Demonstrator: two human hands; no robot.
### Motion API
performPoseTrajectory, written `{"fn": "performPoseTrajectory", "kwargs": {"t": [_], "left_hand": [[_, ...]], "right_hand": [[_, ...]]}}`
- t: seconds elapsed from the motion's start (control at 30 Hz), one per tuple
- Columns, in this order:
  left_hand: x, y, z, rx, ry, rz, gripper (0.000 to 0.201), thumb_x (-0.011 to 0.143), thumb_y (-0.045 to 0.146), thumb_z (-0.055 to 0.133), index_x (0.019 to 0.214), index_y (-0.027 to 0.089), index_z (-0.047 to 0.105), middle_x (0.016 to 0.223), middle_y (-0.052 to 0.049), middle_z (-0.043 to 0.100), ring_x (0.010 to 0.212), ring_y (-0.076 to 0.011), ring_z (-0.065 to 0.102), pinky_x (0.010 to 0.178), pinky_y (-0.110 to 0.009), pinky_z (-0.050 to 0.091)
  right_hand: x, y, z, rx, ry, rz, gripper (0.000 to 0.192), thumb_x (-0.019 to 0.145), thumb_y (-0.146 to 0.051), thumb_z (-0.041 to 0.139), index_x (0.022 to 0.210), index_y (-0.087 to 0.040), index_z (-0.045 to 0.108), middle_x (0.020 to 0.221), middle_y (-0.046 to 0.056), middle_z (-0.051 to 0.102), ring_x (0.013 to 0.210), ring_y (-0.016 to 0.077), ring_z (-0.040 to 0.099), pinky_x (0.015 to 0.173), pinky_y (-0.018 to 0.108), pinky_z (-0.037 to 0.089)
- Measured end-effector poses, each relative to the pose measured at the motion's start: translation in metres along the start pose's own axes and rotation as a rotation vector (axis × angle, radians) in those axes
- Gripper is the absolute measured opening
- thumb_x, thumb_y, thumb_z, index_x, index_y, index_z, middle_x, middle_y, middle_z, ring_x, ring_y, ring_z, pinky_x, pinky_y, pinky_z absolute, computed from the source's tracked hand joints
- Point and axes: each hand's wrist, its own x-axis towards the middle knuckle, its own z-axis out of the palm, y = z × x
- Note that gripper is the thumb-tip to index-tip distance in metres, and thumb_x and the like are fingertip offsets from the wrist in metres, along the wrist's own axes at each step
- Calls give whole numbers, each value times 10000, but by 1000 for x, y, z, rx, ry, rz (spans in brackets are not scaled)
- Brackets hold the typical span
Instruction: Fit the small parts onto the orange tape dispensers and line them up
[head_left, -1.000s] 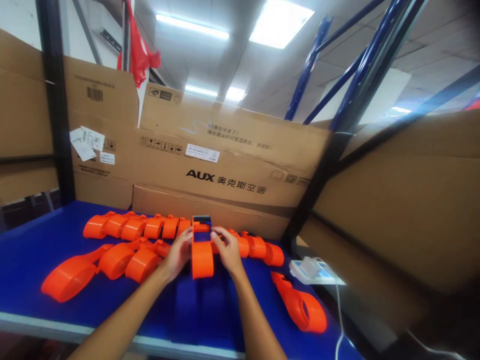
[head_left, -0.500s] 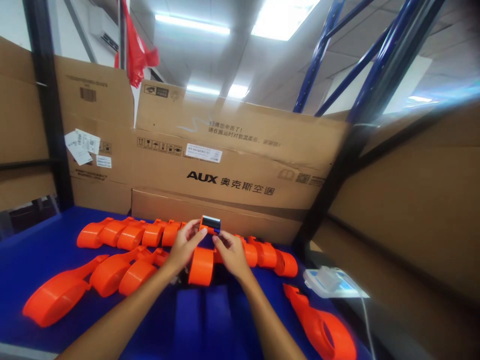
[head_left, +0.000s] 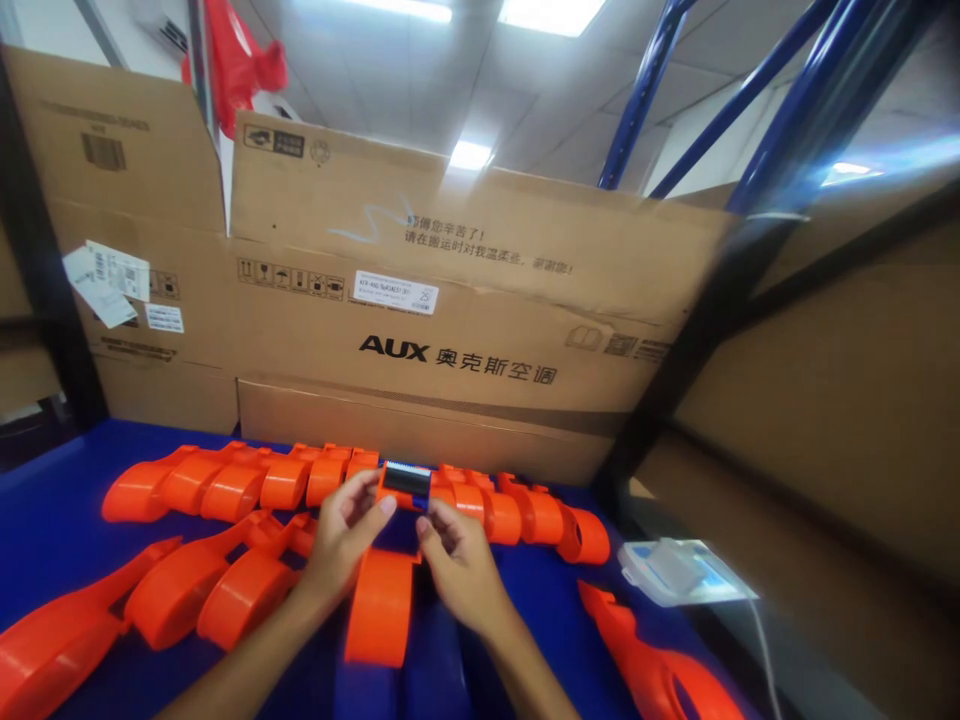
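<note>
Both of my hands hold an orange tape dispenser (head_left: pixel 406 478) above the middle of the table. Its upper end has a black plate, a pale toothed edge and a dark blue part at the right. My left hand (head_left: pixel 346 530) grips its left side, thumb in front. At the lower right, near the blue part, my right hand (head_left: pixel 459 560) pinches with bent fingers; the exact contact is partly hidden. A round orange body (head_left: pixel 379 608) hangs below and between the hands; I cannot tell for sure that it belongs to the held dispenser.
A row of similar orange dispensers (head_left: pixel 232 490) runs along the back of the blue table (head_left: pixel 67 500). Several more lie at the left (head_left: pixel 176 590), one at front right (head_left: pixel 667 670). A clear plastic case (head_left: pixel 686 572) with a white cable lies right. Cardboard (head_left: pixel 450 400) walls the back.
The view has tilted down and come closer. My hands and the held dispenser now appear lower and slightly left in the picture. The grip looks much the same.
</note>
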Motion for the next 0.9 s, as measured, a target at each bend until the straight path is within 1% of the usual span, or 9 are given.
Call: {"fn": "performPoseTrajectory", "kwargs": {"t": [0.07,0.1,0.23,0.4,0.47,0.6,0.73,0.8,0.9], "left_hand": [[-1,0,1,-1,26,-17,328,817,365,711,1064,154,665,976,-94,717,899,-233,667,814,-314,506],[-1,-1,1,3,35,-24,333,823,365,705,1076,153,661,967,-93,714,899,-233,666,820,-317,506],[-1,-6,0,40,8,-52,358,806,360,724,1094,156,666,931,-85,718,863,-225,669,806,-317,518],[0,-9,-1,46,-28,-81,341,786,363,742,1057,165,682,951,-91,726,861,-232,679,772,-304,531],[-1,-9,0,47,-22,-77,342,791,360,739,1067,169,679,942,-86,726,874,-231,677,779,-300,530],[1,-8,0,49,-12,-92,333,778,357,748,1047,170,691,895,-75,729,819,-216,680,750,-290,538],[4,-6,-1,34,-25,-120,361,745,357,771,1044,163,713,973,-98,746,874,-243,699,806,-318,549],[5,-7,-3,30,-12,-141,387,728,361,786,1052,163,717,988,-100,751,883,-248,704,815,-320,550],[5,-12,-5,-16,64,-197,451,678,401,821,1045,159,721,962,-97,758,869,-258,709,795,-321,554]], "right_hand": [[-1,-1,0,14,-20,9,282,964,-380,466,996,-167,647,725,-4,551,622,125,460,592,224,402],[-1,-1,0,16,-13,14,274,964,-367,460,983,-164,642,713,-9,537,615,121,450,586,219,394],[-2,3,2,-30,77,40,228,915,-323,496,825,-156,623,634,-29,477,570,108,408,538,201,354],[-5,4,4,-97,146,41,181,868,-256,497,735,-166,581,596,-40,446,555,105,391,521,196,328],[-6,3,5,-109,156,45,172,865,-245,486,730,-171,564,590,-44,436,555,106,389,520,197,318],[-6,0,5,-137,151,64,175,866,-202,443,708,-180,514,586,-52,425,542,98,381,513,205,286],[-6,-2,4,-140,160,62,185,850,-153,418,673,-190,457,584,-59,416,533,90,368,517,214,271],[-6,-3,4,-118,165,70,182,842,-147,422,667,-192,449,583,-62,404,533,89,357,518,214,270],[-5,-4,7,-35,157,109,168,842,-170,440,677,-189,464,599,-57,407,549,93,357,519,210,282]]}}
